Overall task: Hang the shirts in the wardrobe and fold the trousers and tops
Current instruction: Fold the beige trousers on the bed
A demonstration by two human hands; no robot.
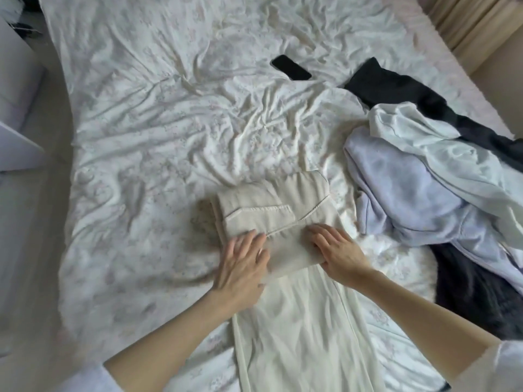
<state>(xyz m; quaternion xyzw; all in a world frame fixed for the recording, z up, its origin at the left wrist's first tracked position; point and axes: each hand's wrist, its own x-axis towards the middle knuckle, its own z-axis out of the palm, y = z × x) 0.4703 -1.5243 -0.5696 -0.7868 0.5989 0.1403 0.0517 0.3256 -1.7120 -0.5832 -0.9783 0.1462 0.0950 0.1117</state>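
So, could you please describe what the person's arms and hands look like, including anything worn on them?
Both forearms are bare. The left hand and right hand show no gloves, and no rings or watch are visible. Pale white sleeve edges appear near each elbow at the bottom corners of the view. The left hand's fingers are motion-blurred.

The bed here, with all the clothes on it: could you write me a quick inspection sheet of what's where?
Surface: bed under a wrinkled pale floral sheet.
Job's things: folded beige top lying on a long cream garment; unsorted pile at the right of a lilac garment, a pale satin garment and dark clothes.
Clutter: black phone face down on the sheet.
Grippers: left hand and right hand rest flat on the beige top's near edge.
Cables: nothing seen.
Surroundings: white furniture at left, beige curtain at upper right.
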